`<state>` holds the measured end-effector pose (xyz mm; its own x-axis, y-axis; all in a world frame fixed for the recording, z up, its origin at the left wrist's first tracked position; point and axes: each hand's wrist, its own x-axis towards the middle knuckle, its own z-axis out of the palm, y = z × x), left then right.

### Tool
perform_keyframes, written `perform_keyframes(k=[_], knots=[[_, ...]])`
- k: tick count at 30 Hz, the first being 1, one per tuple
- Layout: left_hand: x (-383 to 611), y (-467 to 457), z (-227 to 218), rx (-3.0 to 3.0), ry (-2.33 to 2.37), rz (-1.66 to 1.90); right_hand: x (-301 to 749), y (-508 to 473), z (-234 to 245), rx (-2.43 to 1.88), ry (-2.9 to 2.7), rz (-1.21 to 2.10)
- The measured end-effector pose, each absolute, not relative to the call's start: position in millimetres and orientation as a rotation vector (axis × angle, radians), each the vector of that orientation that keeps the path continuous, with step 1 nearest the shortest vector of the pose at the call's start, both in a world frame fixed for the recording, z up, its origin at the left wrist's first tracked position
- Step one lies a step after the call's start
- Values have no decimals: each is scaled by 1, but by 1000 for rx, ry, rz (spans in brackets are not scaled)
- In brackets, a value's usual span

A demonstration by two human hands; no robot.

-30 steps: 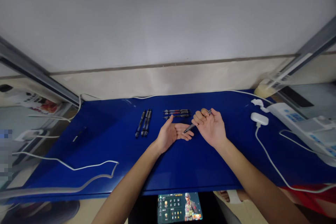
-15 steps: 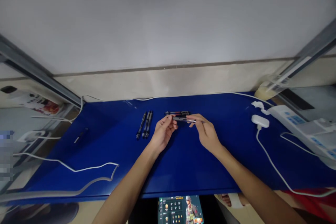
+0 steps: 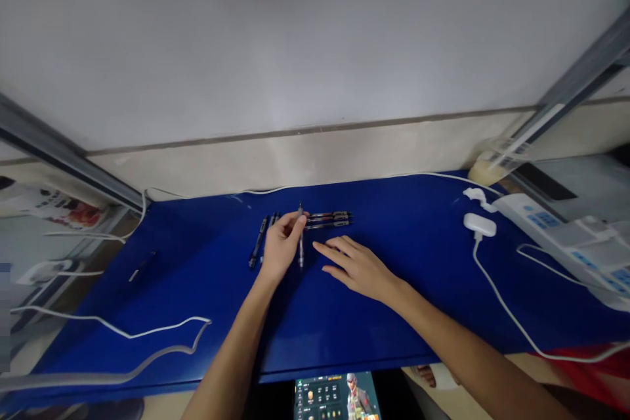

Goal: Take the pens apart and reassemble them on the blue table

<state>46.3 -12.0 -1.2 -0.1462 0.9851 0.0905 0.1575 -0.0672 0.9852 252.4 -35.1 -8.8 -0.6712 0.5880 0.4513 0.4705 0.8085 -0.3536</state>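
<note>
My left hand (image 3: 283,246) pinches a pen (image 3: 301,254) that points toward me, its clear barrel showing below the fingers. Just left of that hand lie several dark pens (image 3: 258,243) side by side on the blue desk, partly covered by the hand. Beyond my fingers, to the right, several more pens (image 3: 329,218) lie crosswise in a small stack of rows. My right hand (image 3: 357,266) hovers over or rests on the desk with fingers stretched out and nothing in them; which of the two I cannot tell.
A white earbud case (image 3: 480,224) on a cable and a white power strip (image 3: 556,230) are at the right. A cup (image 3: 487,170) stands behind. White cables (image 3: 132,335) cross the left side. One dark pen-like object (image 3: 142,266) lies far left. A lit tablet (image 3: 337,397) is below the desk edge.
The pen has turned from lying crosswise between both hands to pointing toward me in the left hand, which moved left. My right hand has let go and drawn back nearer.
</note>
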Motion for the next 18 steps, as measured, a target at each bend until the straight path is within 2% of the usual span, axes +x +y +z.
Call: perform_keyframes(k=[4,10,14,18], knots=[[25,-7,-7,1861,2002,1099,257,-32,-6,-861,-2395,363],[19,-1,-15,2149,2291,769,258,-28,-6,-910,-2342,433],[23,-15,3,2247,2256,939,260,-25,-10,-894,-2322,463],[21,-104,22,2534,1968,1196,264,-22,-14,-885,-2295,488]])
